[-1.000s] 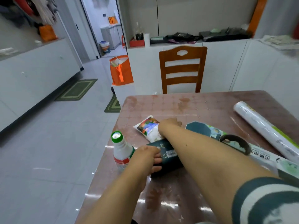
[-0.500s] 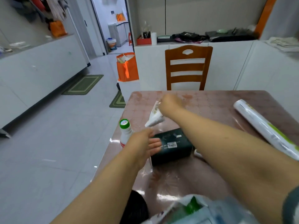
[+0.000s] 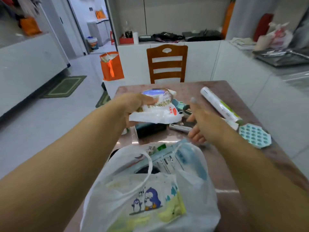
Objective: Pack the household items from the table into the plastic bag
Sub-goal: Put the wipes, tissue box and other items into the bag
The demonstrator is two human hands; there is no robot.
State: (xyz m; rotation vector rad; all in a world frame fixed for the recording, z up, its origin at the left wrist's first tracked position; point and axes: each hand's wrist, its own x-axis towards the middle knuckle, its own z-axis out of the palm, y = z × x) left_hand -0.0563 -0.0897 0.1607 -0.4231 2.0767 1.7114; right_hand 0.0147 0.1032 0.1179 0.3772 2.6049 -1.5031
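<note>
My left hand grips a white printed packet in the air over the table's middle. To its right, my right hand hovers with straight fingers and holds nothing. The white plastic bag stands with its mouth wide at the near edge of the brown table; a penguin-printed pack and other packs lie inside it. A dark green box sits under the packet. A white roll and a teal honeycomb tray lie on the right.
A silver tool and a teal carton lie behind my right hand. A wooden chair stands at the table's far side. An orange bag stands on the floor to the left. White counters line both sides.
The packet has passed from my right hand to my left hand and come toward me. My right hand has let go and drawn back. The bag has come into view below.
</note>
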